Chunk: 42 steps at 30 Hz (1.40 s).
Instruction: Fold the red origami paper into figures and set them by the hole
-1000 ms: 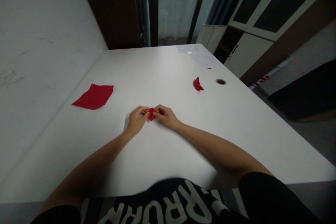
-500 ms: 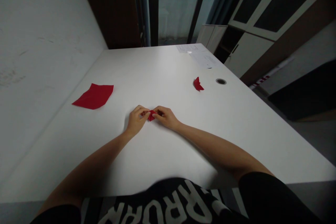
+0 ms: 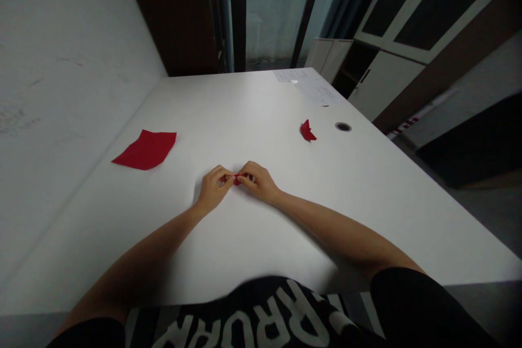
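Note:
A small folded piece of red paper (image 3: 235,179) rests low on the white table (image 3: 261,228), pinched from both sides. My left hand (image 3: 212,188) grips its left end with curled fingers. My right hand (image 3: 258,181) pinches its right end. Only a thin red sliver shows between the fingertips. A flat red paper sheet (image 3: 145,149) lies to the left near the wall. A finished red folded shape (image 3: 307,131) sits to the right, farther back.
A round cable hole (image 3: 343,126) is in the table near the right edge. White printed papers (image 3: 310,86) lie at the far end. A white wall runs along the table's left side. Cabinets stand beyond the right edge.
The red piece between my fingers has been folded flatter and smaller; less of it shows now. Both hands stayed in place, fingertips drawn closer together.

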Tool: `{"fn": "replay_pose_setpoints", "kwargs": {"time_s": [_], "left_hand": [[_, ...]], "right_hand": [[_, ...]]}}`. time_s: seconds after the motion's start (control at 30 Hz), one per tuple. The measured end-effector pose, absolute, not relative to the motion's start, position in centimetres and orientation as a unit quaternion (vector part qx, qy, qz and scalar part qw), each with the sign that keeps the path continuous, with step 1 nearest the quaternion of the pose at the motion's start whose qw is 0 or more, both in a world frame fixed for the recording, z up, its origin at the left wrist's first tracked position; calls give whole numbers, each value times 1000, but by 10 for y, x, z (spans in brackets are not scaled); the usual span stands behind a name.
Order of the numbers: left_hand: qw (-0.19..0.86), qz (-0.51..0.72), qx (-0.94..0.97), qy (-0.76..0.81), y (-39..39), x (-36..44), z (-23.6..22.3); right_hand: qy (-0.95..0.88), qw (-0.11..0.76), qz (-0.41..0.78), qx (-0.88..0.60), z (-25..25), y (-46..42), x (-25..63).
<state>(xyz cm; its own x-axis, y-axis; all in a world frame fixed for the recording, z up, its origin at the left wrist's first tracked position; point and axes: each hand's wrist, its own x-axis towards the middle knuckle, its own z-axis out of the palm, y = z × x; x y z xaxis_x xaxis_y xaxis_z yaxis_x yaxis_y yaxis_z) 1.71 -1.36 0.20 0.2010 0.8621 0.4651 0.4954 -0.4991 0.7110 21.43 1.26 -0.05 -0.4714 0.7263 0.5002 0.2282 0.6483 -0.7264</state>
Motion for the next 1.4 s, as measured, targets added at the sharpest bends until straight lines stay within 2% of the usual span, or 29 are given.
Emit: {"fn": "replay_pose_setpoints", "kwargs": {"time_s": [0.3,0.7,1.03,1.23,1.4], "left_hand": [[227,412,756,455,-15,18,6],[227,428,717,501,-12,16,0],[324,510,600,524,3,6,-22],[381,545,554,501,7,7,-23],[389,522,574,496,3,8,-21]], "right_hand": [[-796,414,342,-279,1,11,216],[-758,422,364,-339,-3,15,217],[-697,474,388,-372,-20,26,220],[-677,476,421,-370,-22,27,221],[-710,448,387,-381,-17,24,224]]}}
